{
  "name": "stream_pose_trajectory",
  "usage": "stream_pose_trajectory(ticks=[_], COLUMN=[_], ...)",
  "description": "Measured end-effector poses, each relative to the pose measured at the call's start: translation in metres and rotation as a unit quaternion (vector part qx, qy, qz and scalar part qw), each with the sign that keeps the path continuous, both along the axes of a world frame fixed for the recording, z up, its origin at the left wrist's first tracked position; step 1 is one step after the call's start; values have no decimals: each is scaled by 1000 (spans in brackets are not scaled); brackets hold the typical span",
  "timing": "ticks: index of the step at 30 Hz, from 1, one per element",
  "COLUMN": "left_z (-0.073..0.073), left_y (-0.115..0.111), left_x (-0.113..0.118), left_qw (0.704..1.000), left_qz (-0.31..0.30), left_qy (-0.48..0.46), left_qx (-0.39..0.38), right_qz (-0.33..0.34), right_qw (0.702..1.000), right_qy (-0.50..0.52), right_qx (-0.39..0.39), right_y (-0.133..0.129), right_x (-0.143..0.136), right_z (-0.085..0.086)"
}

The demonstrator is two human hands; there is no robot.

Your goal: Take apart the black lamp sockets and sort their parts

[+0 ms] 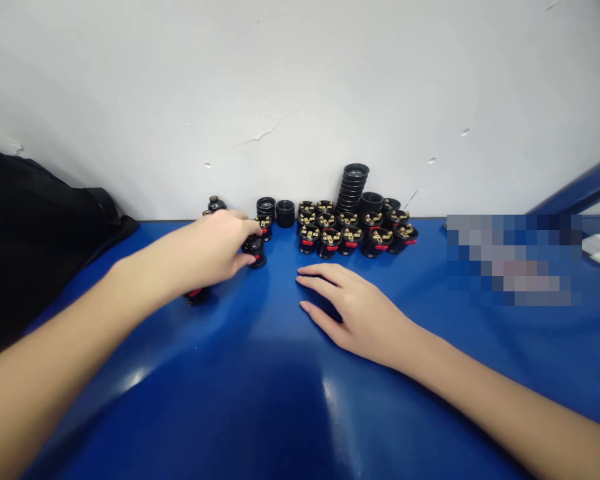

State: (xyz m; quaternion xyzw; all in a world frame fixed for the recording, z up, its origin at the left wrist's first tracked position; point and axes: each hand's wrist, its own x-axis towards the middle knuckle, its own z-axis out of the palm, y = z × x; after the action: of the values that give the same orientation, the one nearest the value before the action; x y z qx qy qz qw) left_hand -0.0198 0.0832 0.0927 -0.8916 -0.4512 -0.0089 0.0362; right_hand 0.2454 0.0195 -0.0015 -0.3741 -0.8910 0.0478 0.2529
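Observation:
My left hand (226,244) reaches across the table, its thumb and fingers closed around a black lamp socket (255,251) with a red tab low on its side. Right beside it stands another socket (264,227) with brass contacts showing, partly covered by my fingers. More black pieces show behind my left hand and under its wrist, mostly hidden. My right hand (353,307) lies on the blue tabletop with fingers stretched and apart, holding nothing. Just beyond its fingertips, several open-topped sockets (329,243) with brass contacts and red tabs stand in rows.
A leaning stack of black threaded rings (353,189) rises behind the sockets, against the white wall (300,100). Two black rings (285,213) stand left of the rows. Black cloth (35,233) lies at the left. Part of the right side is blurred out.

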Motion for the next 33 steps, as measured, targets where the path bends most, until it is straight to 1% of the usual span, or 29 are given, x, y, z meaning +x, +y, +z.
stream_pose_trajectory(ticks=[3, 5, 7, 8, 11, 13, 15, 17, 18, 20, 22, 24, 28, 33], left_z=[-12, -18, -24, -27, -40, -50, -59, -64, -66, -68, -69, -72, -77, -76], left_y=[-22, -33, -41, -44, -49, -51, -52, -52, -53, -54, -56, -58, -59, -58], left_x=[12, 21, 28, 32, 39, 42, 43, 43, 43, 43, 43, 43, 44, 46], left_qw=[999, 995, 987, 979, 941, 909, 875, 861, 863, 883, 907, 922, 936, 936], left_qz=[-10, -15, -23, -15, 37, 73, 78, 71, 65, 45, 25, 24, 43, 42], left_qy=[-49, -94, -158, -200, -324, -385, -444, -469, -466, -435, -392, -359, -327, -325], left_qx=[10, 1, -21, -32, -92, -141, -175, -185, -183, -168, -151, -143, -124, -126], right_qz=[-8, -19, -30, -35, -39, -28, -9, 0, -3, -16, -23, -24, -18, -12], right_qw=[999, 997, 994, 992, 986, 975, 950, 917, 903, 882, 871, 865, 868, 893], right_qy=[33, 60, 87, 100, 133, 173, 243, 317, 346, 383, 398, 403, 370, 308], right_qx=[-29, -46, -59, -64, -95, -140, -194, -240, -256, -273, -285, -298, -330, -329], right_y=[1, 2, 2, 3, 6, 9, 13, 16, 18, 20, 21, 21, 17, 15], right_x=[0, -1, -1, -1, 0, 1, 1, 1, 1, 0, 0, 0, -1, 0], right_z=[-1, -2, -2, -2, 0, 0, -2, -5, -6, -8, -7, -5, -3, -3])
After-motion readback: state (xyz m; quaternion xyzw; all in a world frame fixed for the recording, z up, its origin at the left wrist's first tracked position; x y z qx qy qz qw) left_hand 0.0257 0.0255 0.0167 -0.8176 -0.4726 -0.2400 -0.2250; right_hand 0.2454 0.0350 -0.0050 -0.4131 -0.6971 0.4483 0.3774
